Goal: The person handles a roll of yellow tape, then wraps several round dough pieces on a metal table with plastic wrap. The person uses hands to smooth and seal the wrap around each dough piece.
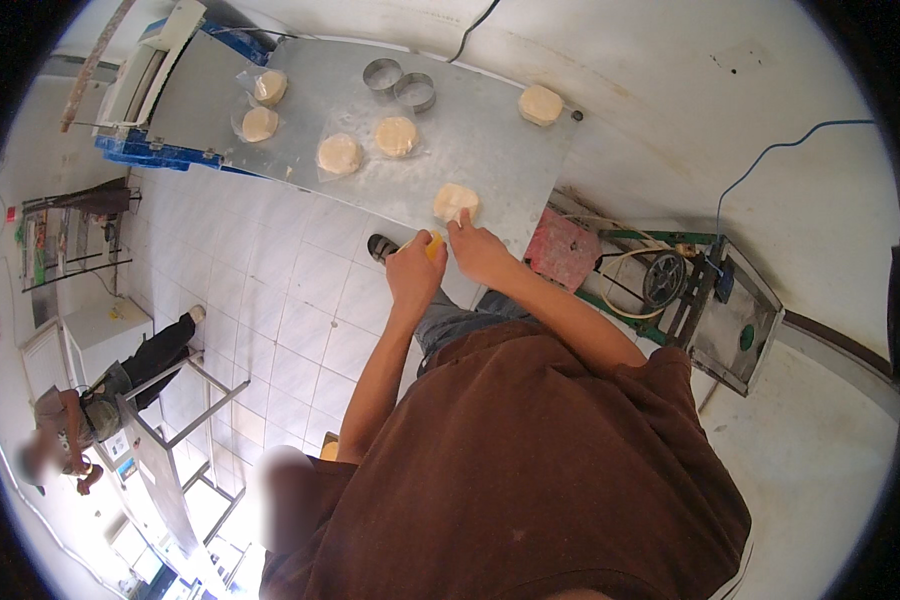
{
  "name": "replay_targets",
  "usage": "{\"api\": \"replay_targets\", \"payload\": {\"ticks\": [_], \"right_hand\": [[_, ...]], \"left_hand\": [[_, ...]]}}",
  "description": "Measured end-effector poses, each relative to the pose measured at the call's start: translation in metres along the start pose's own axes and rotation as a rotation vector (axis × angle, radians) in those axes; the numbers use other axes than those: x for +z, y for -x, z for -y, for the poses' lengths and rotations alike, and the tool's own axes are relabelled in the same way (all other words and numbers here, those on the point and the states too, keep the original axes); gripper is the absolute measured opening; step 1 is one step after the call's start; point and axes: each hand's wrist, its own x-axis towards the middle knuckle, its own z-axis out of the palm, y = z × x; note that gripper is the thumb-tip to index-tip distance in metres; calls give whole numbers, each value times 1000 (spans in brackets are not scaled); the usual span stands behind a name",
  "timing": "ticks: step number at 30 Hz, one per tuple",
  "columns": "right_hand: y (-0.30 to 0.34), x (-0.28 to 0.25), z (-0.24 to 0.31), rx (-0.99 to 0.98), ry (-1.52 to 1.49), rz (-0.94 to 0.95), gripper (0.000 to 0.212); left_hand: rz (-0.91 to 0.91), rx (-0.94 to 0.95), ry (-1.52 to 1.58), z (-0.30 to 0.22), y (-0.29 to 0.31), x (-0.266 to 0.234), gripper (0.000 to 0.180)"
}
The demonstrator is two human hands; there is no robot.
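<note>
My left hand (417, 268) is closed round a small yellow object (434, 244), mostly covered by the fingers, so its kind does not show. Just right of it, my right hand (480, 252) has its fingers curled at the near edge of a pale round of dough (456, 202). That round lies by the near edge of the metal table (515, 165). Farther back are two dough rounds, one left (339, 154) and one right (396, 136), on clear plastic. Another thick dough round (540, 104) sits at the far right corner.
Two metal ring cutters (398, 85) stand at the back. Two dough rounds (261, 124) with plastic lie near a white and blue machine (155, 85). A green-framed machine with a wheel (663, 279) is at right. At left, another person (95, 410) is beside a metal frame (180, 437).
</note>
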Motion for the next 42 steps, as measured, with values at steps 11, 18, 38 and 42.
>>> {"api": "replay_targets", "payload": {"ticks": [11, 18, 38, 42], "right_hand": [[14, -10, -4, 21, 1, 99, 37], [-12, -32, -13, 114, -232, -236, 53], [-32, -25, -61, 287, -237, -432, 72], [-40, -25, -91, 463, 21, -313, 72]], "left_hand": [[79, -165, -50, 3, 20, -38, 29], [1, -206, 57, -1, 36, -64, 31], [-33, -297, 322, -20, 30, -95, 31], [-12, -265, 377, -13, 9, -111, 30]]}}
